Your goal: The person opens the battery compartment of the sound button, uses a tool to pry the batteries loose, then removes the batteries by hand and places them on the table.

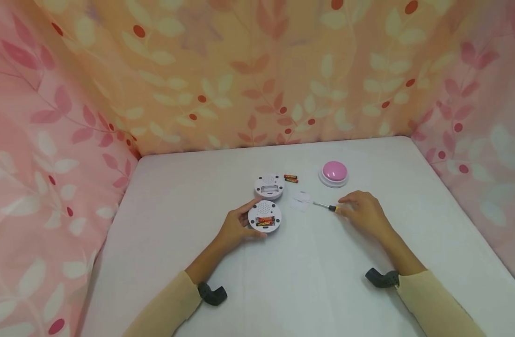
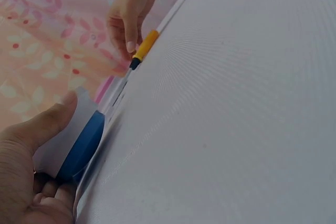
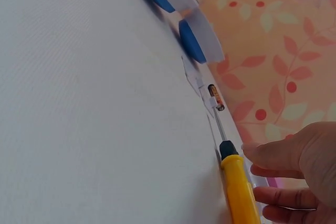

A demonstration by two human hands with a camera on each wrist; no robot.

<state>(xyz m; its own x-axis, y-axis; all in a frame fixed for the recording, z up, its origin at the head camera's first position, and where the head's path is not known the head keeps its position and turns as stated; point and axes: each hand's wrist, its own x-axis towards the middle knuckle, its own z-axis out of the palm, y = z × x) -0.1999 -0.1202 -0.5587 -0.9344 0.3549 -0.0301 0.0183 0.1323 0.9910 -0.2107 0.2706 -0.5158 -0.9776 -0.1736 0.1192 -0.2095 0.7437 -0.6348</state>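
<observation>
My left hand [image 1: 236, 227] grips a round push button [image 1: 264, 209], turned underside up with two batteries [image 1: 265, 222] in its compartment. Its blue dome [image 2: 86, 142] shows beneath the white base in the left wrist view. Just beyond it lies a second upturned push button [image 1: 268, 183], whose battery compartment holds nothing. A screwdriver [image 1: 324, 206] with a yellow handle [image 3: 239, 187] lies on the table. Beside that handle is my right hand [image 1: 362, 213], its fingers spread loosely and not wrapped round it. Small white covers [image 1: 301, 200] lie near the screwdriver's tip.
Two loose batteries [image 1: 291, 179] lie beside the farther upturned button. A pink-domed push button [image 1: 335, 173] stands upright at the back right. The white-covered table [image 1: 316, 295] is bordered by floral curtains [image 1: 249, 93] at the back and sides.
</observation>
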